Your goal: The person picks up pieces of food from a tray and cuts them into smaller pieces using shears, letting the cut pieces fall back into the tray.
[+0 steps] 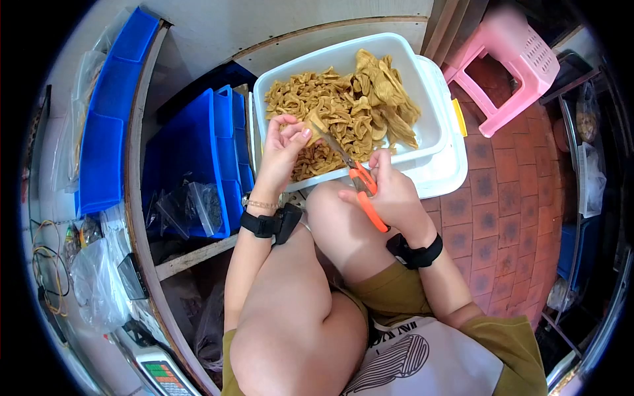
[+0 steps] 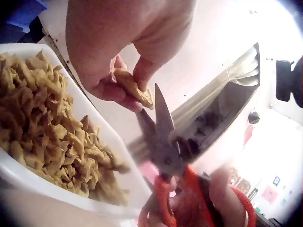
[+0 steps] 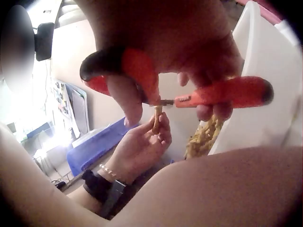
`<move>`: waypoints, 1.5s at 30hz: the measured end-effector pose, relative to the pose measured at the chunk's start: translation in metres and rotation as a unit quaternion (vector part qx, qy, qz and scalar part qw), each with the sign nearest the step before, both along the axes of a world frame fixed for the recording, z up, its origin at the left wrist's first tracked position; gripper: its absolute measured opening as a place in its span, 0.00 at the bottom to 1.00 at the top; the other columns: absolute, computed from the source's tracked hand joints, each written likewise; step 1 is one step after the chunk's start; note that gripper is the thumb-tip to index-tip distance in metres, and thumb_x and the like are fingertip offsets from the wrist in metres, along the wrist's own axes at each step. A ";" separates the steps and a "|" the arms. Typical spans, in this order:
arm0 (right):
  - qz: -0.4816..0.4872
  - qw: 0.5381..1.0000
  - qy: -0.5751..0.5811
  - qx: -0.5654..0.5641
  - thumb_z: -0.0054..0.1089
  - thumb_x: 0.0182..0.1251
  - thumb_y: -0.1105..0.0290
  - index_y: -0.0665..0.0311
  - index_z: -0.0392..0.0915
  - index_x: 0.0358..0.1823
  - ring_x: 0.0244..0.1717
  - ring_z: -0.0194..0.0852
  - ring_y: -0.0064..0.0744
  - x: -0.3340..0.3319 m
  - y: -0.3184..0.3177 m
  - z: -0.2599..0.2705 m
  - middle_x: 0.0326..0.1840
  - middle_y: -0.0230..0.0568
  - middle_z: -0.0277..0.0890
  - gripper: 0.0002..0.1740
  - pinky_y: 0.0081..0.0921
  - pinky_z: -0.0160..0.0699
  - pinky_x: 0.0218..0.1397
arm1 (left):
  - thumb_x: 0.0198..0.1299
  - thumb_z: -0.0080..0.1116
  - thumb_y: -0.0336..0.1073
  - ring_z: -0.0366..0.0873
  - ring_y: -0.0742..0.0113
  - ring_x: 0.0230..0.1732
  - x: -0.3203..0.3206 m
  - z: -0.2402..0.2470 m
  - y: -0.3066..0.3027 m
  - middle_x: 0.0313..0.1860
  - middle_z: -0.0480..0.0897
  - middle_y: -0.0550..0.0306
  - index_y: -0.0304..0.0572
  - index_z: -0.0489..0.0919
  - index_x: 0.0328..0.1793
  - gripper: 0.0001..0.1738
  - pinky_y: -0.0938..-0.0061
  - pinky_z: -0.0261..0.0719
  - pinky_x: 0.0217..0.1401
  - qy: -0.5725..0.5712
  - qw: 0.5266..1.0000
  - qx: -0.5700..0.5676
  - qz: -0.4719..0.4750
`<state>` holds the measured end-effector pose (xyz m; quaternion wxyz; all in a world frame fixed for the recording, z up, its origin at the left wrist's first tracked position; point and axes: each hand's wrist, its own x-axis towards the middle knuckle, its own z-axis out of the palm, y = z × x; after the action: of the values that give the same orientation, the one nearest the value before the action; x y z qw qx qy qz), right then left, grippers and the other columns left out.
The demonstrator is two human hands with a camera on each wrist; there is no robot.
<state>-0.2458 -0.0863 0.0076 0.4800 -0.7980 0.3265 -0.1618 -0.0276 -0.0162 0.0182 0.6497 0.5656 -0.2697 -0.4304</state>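
Between thumb and fingers, my left hand (image 1: 282,150) pinches a tan folded piece (image 2: 135,88) over the near left part of a white tub (image 1: 432,125). My right hand (image 1: 395,198) grips orange-handled scissors (image 1: 362,185), fingers and thumb in the handles. In the left wrist view the scissor blades (image 2: 163,127) stand apart, their tips close beside the piece. Cut tan strips (image 1: 310,92) fill the tub's left and middle; larger uncut sheets (image 1: 386,92) lie heaped at its right.
Blue bins (image 1: 191,145) stand on a shelf at the left, one holding plastic bags. A pink stool (image 1: 505,66) is on the red tiled floor (image 1: 492,218) at the right, near a rack with bags. A scale (image 1: 162,376) sits at lower left.
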 end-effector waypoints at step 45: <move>-0.004 1.000 -0.013 0.015 0.73 0.49 0.43 0.66 0.59 0.51 0.32 0.81 0.53 0.003 0.006 0.012 0.31 0.51 0.80 0.43 0.39 0.78 0.33 | 0.58 0.63 0.21 0.76 0.79 0.38 -0.003 0.000 0.002 0.41 0.77 0.60 0.46 0.61 0.48 0.22 0.84 0.76 0.43 -0.030 0.990 0.024 -0.138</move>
<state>-0.2423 -0.0799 0.0195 0.4950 -0.7874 0.3263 -0.1691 -0.0306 -0.0140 0.0185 0.5616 0.5515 -0.3541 -0.5050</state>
